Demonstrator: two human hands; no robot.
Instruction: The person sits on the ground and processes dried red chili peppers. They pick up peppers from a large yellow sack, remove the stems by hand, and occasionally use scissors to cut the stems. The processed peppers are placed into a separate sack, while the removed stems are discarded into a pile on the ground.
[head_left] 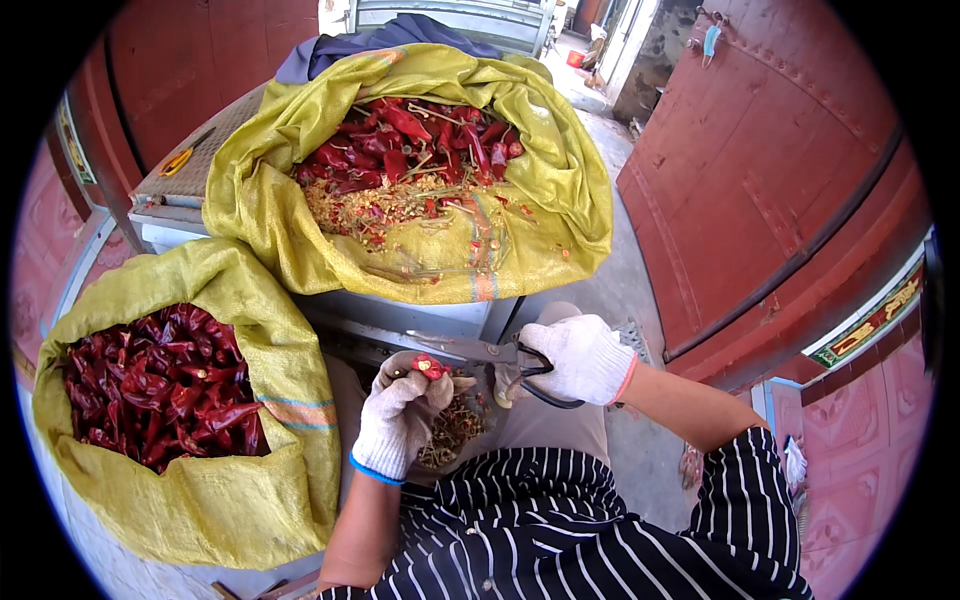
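Observation:
My left hand (393,418), in a white knit glove with a blue cuff, pinches a red dried chili pepper (431,366) in front of my lap. Just right of it, my gloved right hand (580,360) grips scissors (537,362) by their black handles. The blades point left, passing close above the chili; whether they touch it I cannot tell. Below my hands, cut stems and bits (452,432) lie in a container between my legs, partly hidden. At the left, a yellow woven sack (292,375) is full of dark red chilies (160,385).
Ahead, a second yellow sack (560,215), rolled open on a table, holds chilies (405,122), seeds and stems. A yellow-handled tool (177,162) lies on the table's left. A red metal door (760,190) stands at the right; a blue mask (711,42) hangs on it.

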